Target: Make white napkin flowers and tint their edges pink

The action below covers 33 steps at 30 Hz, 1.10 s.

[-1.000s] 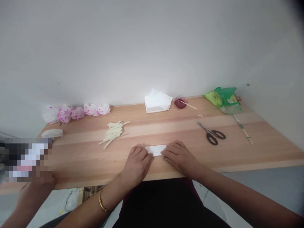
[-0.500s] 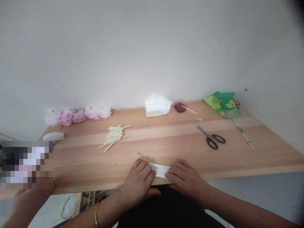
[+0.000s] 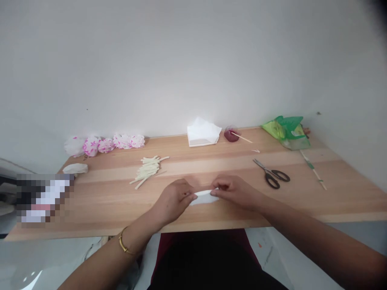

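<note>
A folded white tissue (image 3: 206, 197) is stretched between my two hands, a little above or on the wooden table. My left hand (image 3: 177, 201) pinches its left end between thumb and fingers. At the right end, my right hand (image 3: 234, 191) pinches it the same way, fingers curled. Beyond my hands stands a stack of white tissues (image 3: 203, 135). To the left of my left hand lies a pile of cream-coloured sticks (image 3: 148, 171). Black-handled scissors (image 3: 272, 175) rest to the right of my right hand, blades slightly apart.
Along the back left sit several pink-and-white paper pompoms (image 3: 105, 145). A white bundle (image 3: 75, 168) and a blurred-out object (image 3: 45, 201) are at the left. A dark red ball with a stick (image 3: 231, 135), a green bag (image 3: 287, 131) and a green-banded stick (image 3: 313, 169) lie right.
Both hands have moved away from the table's front edge with the tissue, now pinching it by its ends. Another person's hand at the left has gone from view.
</note>
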Tool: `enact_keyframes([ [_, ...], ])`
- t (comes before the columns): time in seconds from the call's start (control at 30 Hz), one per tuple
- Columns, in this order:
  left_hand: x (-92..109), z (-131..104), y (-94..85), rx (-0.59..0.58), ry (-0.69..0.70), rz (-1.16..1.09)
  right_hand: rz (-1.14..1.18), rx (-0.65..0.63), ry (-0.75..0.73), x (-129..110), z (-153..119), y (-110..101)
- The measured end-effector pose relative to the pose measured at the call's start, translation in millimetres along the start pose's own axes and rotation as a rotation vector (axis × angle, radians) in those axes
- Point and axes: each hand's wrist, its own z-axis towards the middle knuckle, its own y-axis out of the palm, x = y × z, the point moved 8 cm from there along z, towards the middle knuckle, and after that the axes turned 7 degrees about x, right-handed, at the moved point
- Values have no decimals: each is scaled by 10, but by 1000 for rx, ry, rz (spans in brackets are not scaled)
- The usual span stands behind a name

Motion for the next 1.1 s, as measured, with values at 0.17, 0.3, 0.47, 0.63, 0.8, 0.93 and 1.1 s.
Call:
enact_keyframes([
  [0.17, -174, 255, 86, -42, 120, 275, -39, -60, 17, 242, 304, 58],
  [0.3, -344, 346, 207, -52, 167, 432, -185, -24, -159, 253, 444, 83],
  [0.47, -372, 348, 227, -12, 251, 504, -247, -30, -247, 260, 461, 100],
  [0.63, -349, 312, 180, -16, 212, 465, -271, 13, -276, 261, 429, 80],
  [0.8, -314, 304, 180, -9, 198, 454, -270, 19, -270, 256, 426, 82],
  [0.93, -285, 301, 203, 16, 234, 476, -285, 41, -268, 259, 416, 75],
  [1.1, -255, 306, 227, 25, 306, 548, -301, 72, -286, 267, 394, 83],
])
